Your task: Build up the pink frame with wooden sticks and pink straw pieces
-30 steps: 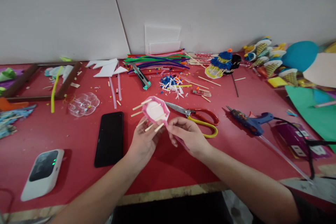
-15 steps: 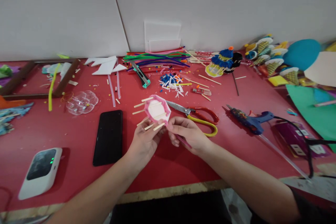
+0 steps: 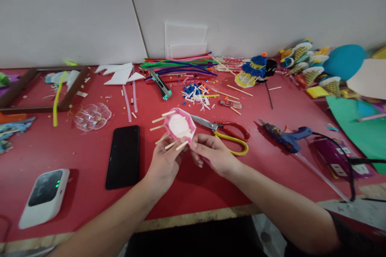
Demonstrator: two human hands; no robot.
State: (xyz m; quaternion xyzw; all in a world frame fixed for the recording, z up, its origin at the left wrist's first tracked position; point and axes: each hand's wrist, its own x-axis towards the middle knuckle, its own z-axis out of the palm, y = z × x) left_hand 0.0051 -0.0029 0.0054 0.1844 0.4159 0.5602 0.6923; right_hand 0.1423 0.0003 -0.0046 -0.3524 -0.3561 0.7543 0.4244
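Note:
Both my hands hold up a small craft piece point(image 3: 179, 125): a white foam octagon edged with pink strip, with several short wooden sticks poking out of its sides. My left hand point(image 3: 165, 161) grips it from below, fingers closed round its lower left. My right hand point(image 3: 213, 156) pinches the pink strip at the piece's lower right edge; a length of the pink strip runs under that palm. The piece hangs just above the red table point(image 3: 84, 156).
Red-and-yellow scissors point(image 3: 229, 133) lie right behind my right hand. A blue glue gun point(image 3: 286, 136) with its cable sits to the right, a black phone point(image 3: 123, 156) and a white device point(image 3: 44, 196) to the left. Pipe cleaners point(image 3: 181, 68), a cutter point(image 3: 160, 84), cut scraps and finished crafts crowd the back.
My hands and the craft piece have barely moved. The right fingers have shifted slightly closer along the piece's lower edge.

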